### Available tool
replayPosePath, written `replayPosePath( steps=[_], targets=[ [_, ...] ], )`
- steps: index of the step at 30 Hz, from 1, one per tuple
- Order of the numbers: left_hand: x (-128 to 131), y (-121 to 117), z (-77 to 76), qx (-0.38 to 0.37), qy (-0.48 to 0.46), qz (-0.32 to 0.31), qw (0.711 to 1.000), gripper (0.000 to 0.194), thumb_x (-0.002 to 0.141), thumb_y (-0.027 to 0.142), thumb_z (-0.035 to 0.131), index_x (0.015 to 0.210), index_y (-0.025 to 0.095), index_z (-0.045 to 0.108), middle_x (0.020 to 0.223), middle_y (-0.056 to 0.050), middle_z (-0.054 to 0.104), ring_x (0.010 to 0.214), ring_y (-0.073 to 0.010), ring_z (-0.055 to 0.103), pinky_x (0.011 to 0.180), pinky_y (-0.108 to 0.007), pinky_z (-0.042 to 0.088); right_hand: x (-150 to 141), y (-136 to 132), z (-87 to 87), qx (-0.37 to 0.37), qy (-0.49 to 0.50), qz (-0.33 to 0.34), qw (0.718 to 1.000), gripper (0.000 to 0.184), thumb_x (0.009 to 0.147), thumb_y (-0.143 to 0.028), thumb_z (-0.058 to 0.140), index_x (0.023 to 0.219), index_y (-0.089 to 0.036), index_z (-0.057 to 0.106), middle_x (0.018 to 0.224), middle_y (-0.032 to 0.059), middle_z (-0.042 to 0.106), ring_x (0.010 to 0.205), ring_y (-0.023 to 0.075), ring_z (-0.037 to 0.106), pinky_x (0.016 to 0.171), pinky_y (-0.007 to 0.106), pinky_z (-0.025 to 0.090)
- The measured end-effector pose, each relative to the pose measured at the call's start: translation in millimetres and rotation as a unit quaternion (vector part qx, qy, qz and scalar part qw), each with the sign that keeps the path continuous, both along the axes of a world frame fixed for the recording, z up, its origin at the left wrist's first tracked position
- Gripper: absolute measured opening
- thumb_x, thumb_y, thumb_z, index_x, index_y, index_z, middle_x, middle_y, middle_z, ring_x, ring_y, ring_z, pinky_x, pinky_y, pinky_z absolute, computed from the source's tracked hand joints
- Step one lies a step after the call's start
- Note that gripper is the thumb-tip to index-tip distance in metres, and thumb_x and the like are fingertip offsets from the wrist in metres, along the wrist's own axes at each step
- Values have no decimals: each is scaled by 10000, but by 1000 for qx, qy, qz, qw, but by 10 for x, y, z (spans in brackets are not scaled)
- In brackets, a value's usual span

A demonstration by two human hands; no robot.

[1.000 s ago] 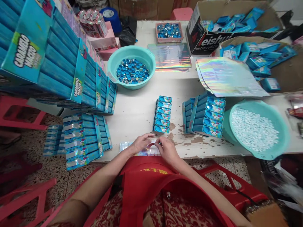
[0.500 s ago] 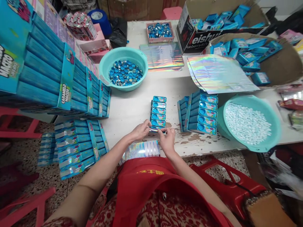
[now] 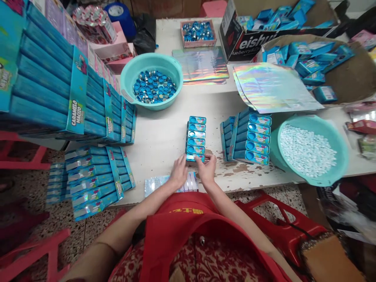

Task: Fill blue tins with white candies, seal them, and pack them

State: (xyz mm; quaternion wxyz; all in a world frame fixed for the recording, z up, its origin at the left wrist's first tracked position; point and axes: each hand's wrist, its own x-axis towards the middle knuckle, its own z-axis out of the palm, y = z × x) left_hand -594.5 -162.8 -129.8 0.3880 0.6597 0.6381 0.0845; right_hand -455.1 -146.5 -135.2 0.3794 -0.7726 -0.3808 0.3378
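Observation:
A row of small blue candy boxes (image 3: 196,141) stands on the table in front of me, printed ends up. Across the nearest box's end lies a shiny sticker strip (image 3: 191,157). My left hand (image 3: 179,172) is closed at the left end of that box, its fingertips partly hidden. On the other side, my right hand (image 3: 207,168) has its thumb on the box end and its fingers curled round the right side. Close to my apron, a holographic sticker sheet (image 3: 155,185) with pale strips lies partly under my left wrist.
Left stands a tall stack of blue display boxes (image 3: 47,86). Behind are a turquoise basin (image 3: 126,78) of blue caps and holographic sheets (image 3: 202,64). At right are more candy boxes (image 3: 246,137), a basin (image 3: 337,121) of white candies and cardboard cartons (image 3: 358,78) holding blue boxes.
My hands left the sticker sheet with a thin shiny strip, moved forward to the row, and now press it on the nearest box's end. The camera view has shifted slightly.

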Motion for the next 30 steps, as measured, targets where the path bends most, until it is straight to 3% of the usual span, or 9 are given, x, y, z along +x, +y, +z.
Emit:
replayPosePath(
  steps=[3, 7, 10, 12, 14, 19, 24, 27, 30],
  targets=[
    [-46, -69, 67, -44, 57, -68, 995, 646, 774, 71, 391, 1401, 217, 337, 1483, -78, 314, 1307, -257, 300, 1037, -420, 289, 40, 14, -5, 17, -13, 14, 1000, 262, 738, -405, 560, 865, -186, 488, 927, 76, 548, 831, 200, 513, 758, 339, 440],
    [-361, -77, 107, -89, 142, -74, 983, 336, 880, 297, 379, 1131, 236, 593, 1246, -95, 545, 1151, -281, 429, 951, -453, 339, 80, -189, 152, 48, -36, 33, 998, 216, 849, -367, 445, 936, -181, 514, 933, 70, 561, 820, 182, 530, 740, 316, 445],
    [-538, -135, 64, -146, 141, -94, 975, 268, 793, 390, 523, 957, 205, 628, 1093, -85, 596, 1073, -272, 485, 897, -404, 374, 25, -439, 271, 72, -25, 171, 982, 171, 878, -333, 455, 911, -189, 542, 856, 41, 559, 748, 160, 530, 693, 286, 450],
    [-585, -177, 23, -183, 108, -86, 973, 205, 752, 292, 558, 925, 203, 622, 994, -50, 631, 982, -222, 540, 830, -325, 400, -44, -548, 272, 67, -4, 326, 943, 139, 882, -279, 463, 887, -194, 574, 821, 32, 558, 736, 156, 537, 692, 281, 459],
    [-602, -196, -7, -206, 80, -63, 973, 194, 768, 206, 508, 921, 194, 626, 879, -22, 657, 853, -170, 578, 744, -260, 407, -122, -576, 206, 45, -18, 437, 898, 147, 869, -227, 486, 955, -200, 602, 881, 48, 560, 813, 171, 555, 747, 300, 472],
    [-623, -171, -19, -182, 52, 18, 982, 178, 779, 211, 518, 850, 165, 674, 779, -20, 682, 729, -145, 589, 636, -225, 394, -288, -472, 13, -2, -153, 555, 818, 306, 825, -188, 569, 1130, -205, 596, 1025, 103, 551, 978, 240, 519, 831, 365, 462],
    [-606, -164, -27, -168, 55, 66, 982, 163, 768, 206, 541, 816, 173, 693, 777, -19, 700, 717, -145, 601, 621, -223, 398, -325, -450, 14, 5, -211, 616, 759, 241, 847, -172, 550, 1077, -194, 620, 1081, 108, 580, 965, 233, 522, 822, 337, 437],
    [-577, -155, -59, -168, 60, 76, 981, 170, 768, 198, 536, 820, 177, 696, 800, -24, 704, 732, -151, 605, 637, -230, 406, -330, -440, 57, -2, -232, 613, 755, 161, 863, -208, 546, 993, -183, 637, 1083, 110, 597, 977, 230, 525, 808, 319, 418],
    [-560, -139, -95, -169, 64, 85, 980, 181, 764, 177, 527, 826, 181, 696, 814, -34, 704, 762, -169, 610, 666, -248, 419, -338, -412, 138, -34, -252, 600, 759, 108, 872, -210, 533, 894, -183, 636, 936, 95, 636, 886, 217, 550, 746, 304, 397]
  ],
)
